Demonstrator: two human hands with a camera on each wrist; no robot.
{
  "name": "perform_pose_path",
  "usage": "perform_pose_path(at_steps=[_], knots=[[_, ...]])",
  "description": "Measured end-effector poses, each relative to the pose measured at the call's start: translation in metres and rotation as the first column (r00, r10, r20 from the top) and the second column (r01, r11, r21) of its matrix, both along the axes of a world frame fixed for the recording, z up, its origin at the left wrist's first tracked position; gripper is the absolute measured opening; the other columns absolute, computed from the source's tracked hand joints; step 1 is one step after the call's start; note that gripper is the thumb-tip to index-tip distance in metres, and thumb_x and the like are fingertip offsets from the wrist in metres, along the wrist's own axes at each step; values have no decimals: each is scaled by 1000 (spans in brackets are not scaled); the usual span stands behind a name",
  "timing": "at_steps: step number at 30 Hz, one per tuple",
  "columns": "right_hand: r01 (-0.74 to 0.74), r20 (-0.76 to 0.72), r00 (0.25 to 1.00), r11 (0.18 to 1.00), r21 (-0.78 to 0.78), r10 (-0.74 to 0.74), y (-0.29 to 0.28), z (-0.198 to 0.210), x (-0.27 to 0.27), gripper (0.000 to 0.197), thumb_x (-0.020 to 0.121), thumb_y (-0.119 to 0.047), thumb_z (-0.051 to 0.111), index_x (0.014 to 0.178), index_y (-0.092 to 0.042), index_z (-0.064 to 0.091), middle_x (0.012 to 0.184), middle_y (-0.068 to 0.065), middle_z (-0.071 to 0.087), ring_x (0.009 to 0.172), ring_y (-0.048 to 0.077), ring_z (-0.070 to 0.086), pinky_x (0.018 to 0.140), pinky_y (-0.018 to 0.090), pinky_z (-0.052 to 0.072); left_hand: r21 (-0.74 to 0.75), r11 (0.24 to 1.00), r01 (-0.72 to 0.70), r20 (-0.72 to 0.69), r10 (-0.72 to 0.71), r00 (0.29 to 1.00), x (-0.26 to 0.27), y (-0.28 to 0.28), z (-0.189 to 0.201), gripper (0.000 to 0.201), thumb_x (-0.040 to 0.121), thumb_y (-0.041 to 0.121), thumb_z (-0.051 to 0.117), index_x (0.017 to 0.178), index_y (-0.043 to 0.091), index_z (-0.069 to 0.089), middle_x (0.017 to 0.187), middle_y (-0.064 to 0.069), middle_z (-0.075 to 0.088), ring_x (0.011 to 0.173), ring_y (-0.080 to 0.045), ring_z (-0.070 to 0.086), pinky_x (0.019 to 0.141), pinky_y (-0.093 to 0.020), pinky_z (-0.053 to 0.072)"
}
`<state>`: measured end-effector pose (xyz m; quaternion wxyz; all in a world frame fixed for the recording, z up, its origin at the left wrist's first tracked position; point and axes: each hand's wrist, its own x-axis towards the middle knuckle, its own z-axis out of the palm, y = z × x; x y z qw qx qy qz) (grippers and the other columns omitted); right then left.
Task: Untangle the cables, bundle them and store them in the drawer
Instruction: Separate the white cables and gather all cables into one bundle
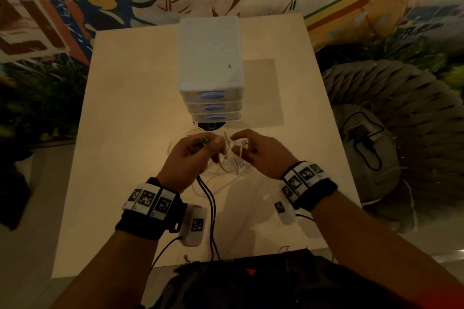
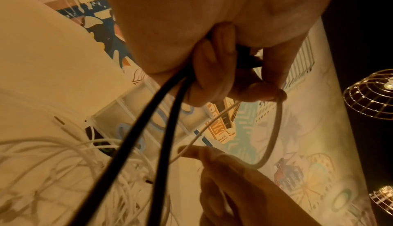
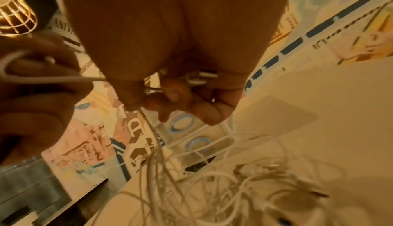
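A tangle of thin white cables [image 1: 229, 165] lies on the cream table [image 1: 130, 133] in front of a white three-drawer unit [image 1: 212, 83], all drawers closed. My left hand [image 1: 198, 150] grips a black cable [image 1: 209, 198] whose two strands hang down toward the table's near edge [image 2: 149, 128], and its fingertips also pinch a loop of white cable [image 2: 274, 128]. My right hand [image 1: 253, 148] holds white connector ends [image 3: 204, 76] and several white strands [image 3: 153, 137] that trail down into the tangle [image 3: 234, 187].
A round black object [image 1: 209, 126] sits under the front of the drawer unit. A grey pouffe [image 1: 391, 113] with a black cord stands to the table's right. A patterned wall rises behind the table.
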<state>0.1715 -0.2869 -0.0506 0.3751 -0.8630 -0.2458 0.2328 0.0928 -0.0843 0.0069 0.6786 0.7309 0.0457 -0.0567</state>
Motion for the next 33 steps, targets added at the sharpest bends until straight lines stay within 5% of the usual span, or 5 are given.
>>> perform_pose_path(at_steps=[9, 17, 24, 30, 33], knots=[[57, 53, 996, 989, 135, -65, 15, -2, 5, 27, 92, -7, 47, 99, -18, 70, 95, -6, 68, 87, 14, 61, 80, 27, 46, 136, 981, -137, -65, 147, 987, -2, 7, -15, 37, 105, 37, 44, 100, 15, 74, 68, -6, 60, 44, -7, 39, 48, -21, 33], [45, 9, 999, 960, 276, -49, 11, 8, -3, 25, 92, -15, 45, 98, -19, 69, 92, -15, 66, 85, -4, 60, 75, 11, 41, 9, 974, -226, -271, 220, 937, 10, -1, -38, 45, 104, 56, 35, 118, 31, 71, 64, -11, 61, 40, -12, 32, 45, -25, 26], [62, 28, 997, 948, 312, -74, 5, 20, 1, 23, 96, -16, 43, 95, -18, 65, 87, -11, 63, 82, 4, 59, 74, 23, 44, 62, 998, 9, -401, 16, 916, 7, -8, -47, 77, 86, 80, 20, 108, 32, 76, 60, -19, 58, 38, -13, 32, 42, -22, 26], [176, -2, 983, 937, 303, -184, -5, 23, 8, 28, 105, -13, 40, 92, -24, 62, 77, -12, 63, 63, 1, 56, 65, 20, 39, 261, 960, 99, -270, -26, 962, -2, -5, -62, 70, 88, 82, 25, 119, 36, 68, 55, 0, 63, 80, -8, 71, 95, -39, 48], [181, -10, 982, 927, 328, -189, -5, 28, 9, 29, 108, -25, 38, 89, -28, 61, 77, -10, 63, 56, 5, 51, 61, 28, 43, 401, 901, 163, -268, -55, 962, -2, -3, -66, 43, 90, 74, 46, 118, 47, 63, 62, 14, 66, 77, -9, 70, 82, -31, 53]])
